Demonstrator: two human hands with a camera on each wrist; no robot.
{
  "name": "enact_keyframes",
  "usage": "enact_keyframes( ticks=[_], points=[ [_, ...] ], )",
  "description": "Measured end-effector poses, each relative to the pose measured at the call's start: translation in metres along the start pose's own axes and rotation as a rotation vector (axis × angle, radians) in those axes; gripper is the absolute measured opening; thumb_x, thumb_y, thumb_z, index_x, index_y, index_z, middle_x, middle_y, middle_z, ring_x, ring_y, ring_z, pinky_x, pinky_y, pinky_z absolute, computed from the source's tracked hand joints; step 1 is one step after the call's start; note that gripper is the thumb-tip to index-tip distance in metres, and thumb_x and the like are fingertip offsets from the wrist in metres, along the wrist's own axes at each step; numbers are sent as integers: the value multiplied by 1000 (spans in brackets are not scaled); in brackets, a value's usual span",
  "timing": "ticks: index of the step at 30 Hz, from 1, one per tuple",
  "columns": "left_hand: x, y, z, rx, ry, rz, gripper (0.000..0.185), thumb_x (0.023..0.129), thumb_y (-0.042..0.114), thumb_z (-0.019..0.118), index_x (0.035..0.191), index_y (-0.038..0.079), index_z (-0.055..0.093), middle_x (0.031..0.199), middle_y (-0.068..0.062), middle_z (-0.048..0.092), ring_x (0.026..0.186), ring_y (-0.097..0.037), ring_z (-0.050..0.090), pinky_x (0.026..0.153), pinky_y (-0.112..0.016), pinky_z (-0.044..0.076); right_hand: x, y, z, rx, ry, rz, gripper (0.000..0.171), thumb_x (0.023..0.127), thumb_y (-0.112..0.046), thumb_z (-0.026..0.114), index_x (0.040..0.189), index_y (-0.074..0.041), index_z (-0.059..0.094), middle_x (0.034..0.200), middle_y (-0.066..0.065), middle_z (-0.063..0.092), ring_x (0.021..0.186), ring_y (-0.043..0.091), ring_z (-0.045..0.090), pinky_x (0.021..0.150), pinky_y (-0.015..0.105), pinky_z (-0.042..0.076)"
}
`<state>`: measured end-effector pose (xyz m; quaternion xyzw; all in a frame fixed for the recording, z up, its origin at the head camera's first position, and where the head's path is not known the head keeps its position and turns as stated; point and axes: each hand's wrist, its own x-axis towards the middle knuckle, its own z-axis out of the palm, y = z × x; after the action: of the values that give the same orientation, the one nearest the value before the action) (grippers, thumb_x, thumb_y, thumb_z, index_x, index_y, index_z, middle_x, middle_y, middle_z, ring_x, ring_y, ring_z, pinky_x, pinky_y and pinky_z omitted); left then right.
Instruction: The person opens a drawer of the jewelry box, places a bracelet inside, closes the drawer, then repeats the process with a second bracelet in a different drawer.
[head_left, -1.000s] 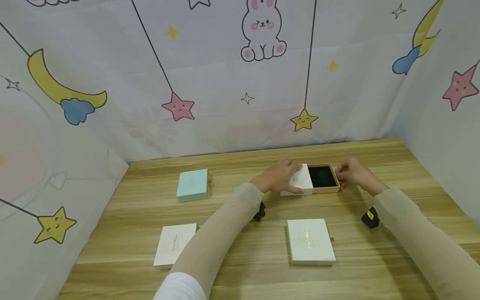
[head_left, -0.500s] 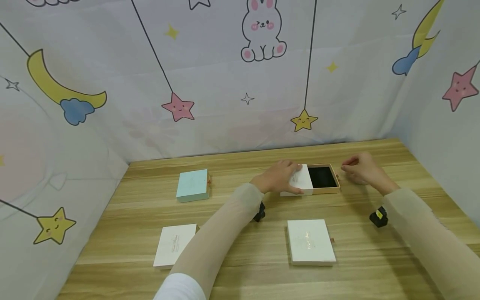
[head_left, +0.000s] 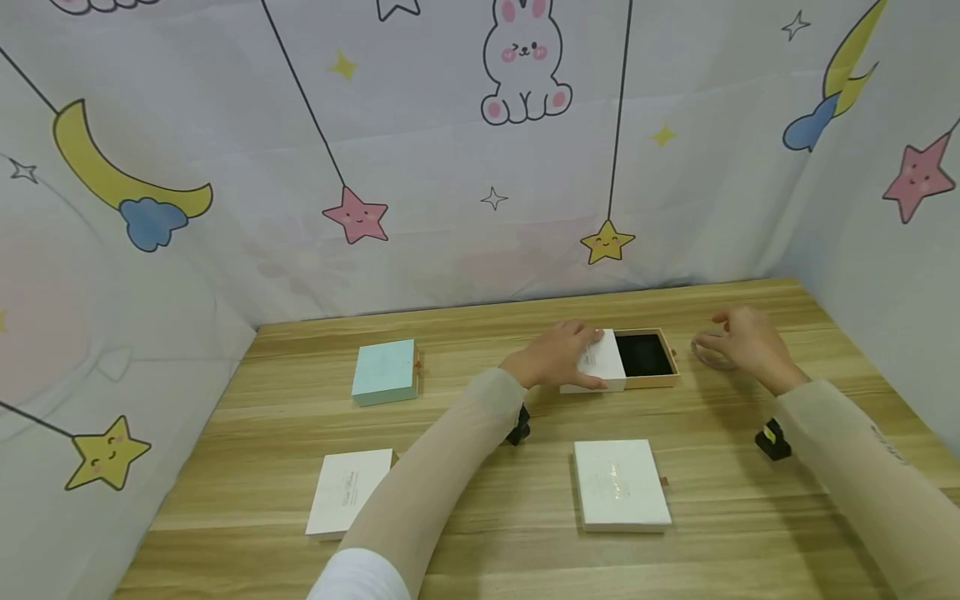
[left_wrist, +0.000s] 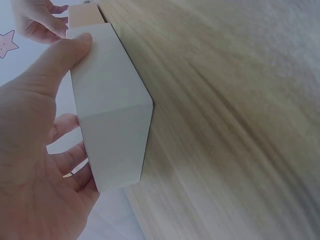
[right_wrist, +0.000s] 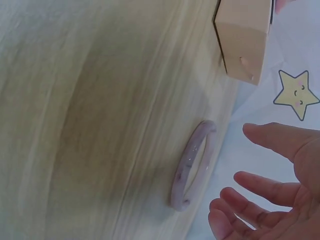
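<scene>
My left hand [head_left: 551, 354] grips the white sleeve [head_left: 603, 362] of a drawer box at the back right, its thumb along the near side and fingers at the far side. The box's tan drawer [head_left: 652, 381] sticks out to the right, showing a black lining [head_left: 643, 353] and a small pull tab at its end. To the right of it, my right hand [head_left: 750, 343] hovers with fingers apart and relaxed, holding nothing. Just beside those fingers a pale lilac bangle [right_wrist: 187, 162] lies flat on the wooden table in the right wrist view; the hand partly hides it in the head view.
A light blue box [head_left: 385, 369] stands at the back left. One white box [head_left: 347, 492] lies at the front left, partly behind the left sleeve, and another white box [head_left: 622, 483] with a tab lies front centre-right. A printed curtain [head_left: 450, 275] borders the table's back edge.
My right hand has drawn away from the drawer's end and moved right, its fingers loosening over the bangle, which now shows more. The left hand and the box have stayed put.
</scene>
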<state>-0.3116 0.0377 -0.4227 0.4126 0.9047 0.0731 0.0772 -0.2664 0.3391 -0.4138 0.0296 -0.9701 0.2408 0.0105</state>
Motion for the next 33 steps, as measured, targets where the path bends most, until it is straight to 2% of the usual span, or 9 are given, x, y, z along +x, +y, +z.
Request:
enact_keyframes(
  ticks=[6,13,20,33],
  points=[
    [1,-2,4,-17,-6,2,91,86,59,70,155,10,35,153,-10,38,139,-25,36,112,-33,30,0,8,5,-7,4,-15,54,96,-22,68,118,25,55,120,43,53,108,57,52,88,63,44],
    [2,-5,7,-16,-9,1,91,87,60,69,155,11,34,155,-10,37,140,-25,35,113,-33,29,1,14,9,18,-42,15,66,94,-30,67,122,28,50,123,45,51,114,61,46,94,65,40],
    [3,-5,7,-13,-5,3,92,87,61,68,156,11,33,156,-10,35,141,-25,34,113,-34,29,3,16,12,1,-64,20,77,88,-33,75,124,29,47,125,47,47,117,62,41,96,67,37],
    [3,-5,4,-14,-11,-1,91,88,60,67,156,11,33,155,-9,36,141,-25,34,113,-34,30,9,19,12,-37,-77,-20,72,86,-30,76,117,30,51,118,47,52,110,63,45,95,68,36]
  ],
)
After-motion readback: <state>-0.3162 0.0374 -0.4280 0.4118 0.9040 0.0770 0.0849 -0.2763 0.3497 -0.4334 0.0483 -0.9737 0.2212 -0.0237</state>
